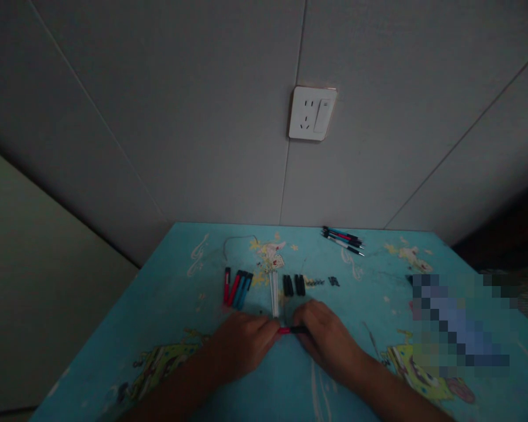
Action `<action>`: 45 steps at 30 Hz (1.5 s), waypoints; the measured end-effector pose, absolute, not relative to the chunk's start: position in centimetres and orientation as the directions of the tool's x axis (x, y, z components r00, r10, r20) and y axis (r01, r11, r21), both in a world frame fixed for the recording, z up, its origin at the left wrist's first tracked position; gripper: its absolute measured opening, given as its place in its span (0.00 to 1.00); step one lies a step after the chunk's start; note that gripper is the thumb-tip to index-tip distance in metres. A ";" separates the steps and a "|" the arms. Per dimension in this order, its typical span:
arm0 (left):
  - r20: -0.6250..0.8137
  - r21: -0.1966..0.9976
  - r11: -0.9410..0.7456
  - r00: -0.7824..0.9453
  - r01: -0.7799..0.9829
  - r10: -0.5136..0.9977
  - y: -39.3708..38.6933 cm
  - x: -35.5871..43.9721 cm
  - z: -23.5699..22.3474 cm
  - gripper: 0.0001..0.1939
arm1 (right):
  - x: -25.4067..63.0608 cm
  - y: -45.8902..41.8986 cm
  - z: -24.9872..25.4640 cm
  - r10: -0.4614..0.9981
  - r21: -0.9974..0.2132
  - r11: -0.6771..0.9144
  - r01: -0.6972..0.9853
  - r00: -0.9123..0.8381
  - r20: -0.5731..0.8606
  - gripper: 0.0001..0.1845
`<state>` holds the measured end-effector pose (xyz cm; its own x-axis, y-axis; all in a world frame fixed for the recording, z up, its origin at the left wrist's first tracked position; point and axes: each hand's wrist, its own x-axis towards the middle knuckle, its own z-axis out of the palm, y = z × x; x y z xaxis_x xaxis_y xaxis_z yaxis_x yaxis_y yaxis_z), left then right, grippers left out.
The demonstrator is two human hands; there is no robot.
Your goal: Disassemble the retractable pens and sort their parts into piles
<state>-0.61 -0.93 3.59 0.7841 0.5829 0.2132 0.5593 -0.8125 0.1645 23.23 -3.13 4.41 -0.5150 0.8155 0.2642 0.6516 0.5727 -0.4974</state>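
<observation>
My left hand (246,343) is closed around the red barrel of a pen (285,330). The fingers of my right hand (324,334) are closed on its black end, so the pen lies level between both hands. Just beyond them are several red and blue pen barrels (237,288) with black ends, and a few thin white refills (273,293). To the right of the refills sit black grip sleeves (294,285), a row of tiny parts, perhaps springs (315,282), and small black pieces (333,281).
Several whole-looking pens (342,239) lie near the table's back edge. A blue patterned cloth (193,316) covers the table, which meets a grey wall (202,117) with a white socket (312,113). A pixelated object (462,322) is at the right.
</observation>
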 end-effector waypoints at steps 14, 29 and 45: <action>0.213 0.148 -0.797 0.768 0.585 0.604 -0.7 -0.7 3.5 0.11 | 23.1 -3.4 4.8 0.833 -0.520 0.542 0.660 -0.503 0.230 0.10; 0.129 -0.026 -0.824 0.819 0.566 0.559 -0.7 -1.2 4.4 0.30 | 23.8 -2.9 4.6 0.852 -0.604 0.509 0.613 -0.457 0.255 0.08; 0.197 0.051 -0.818 0.797 0.574 0.571 -0.3 -1.3 4.0 0.23 | 24.5 -2.6 4.6 0.876 -0.623 0.481 0.616 -0.358 0.322 0.09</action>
<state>-1.31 -0.33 3.97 0.7968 0.5713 0.1967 0.5737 -0.8175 0.0506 24.46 -2.62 4.63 -0.3585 0.8763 0.3220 0.6164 0.4812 -0.6233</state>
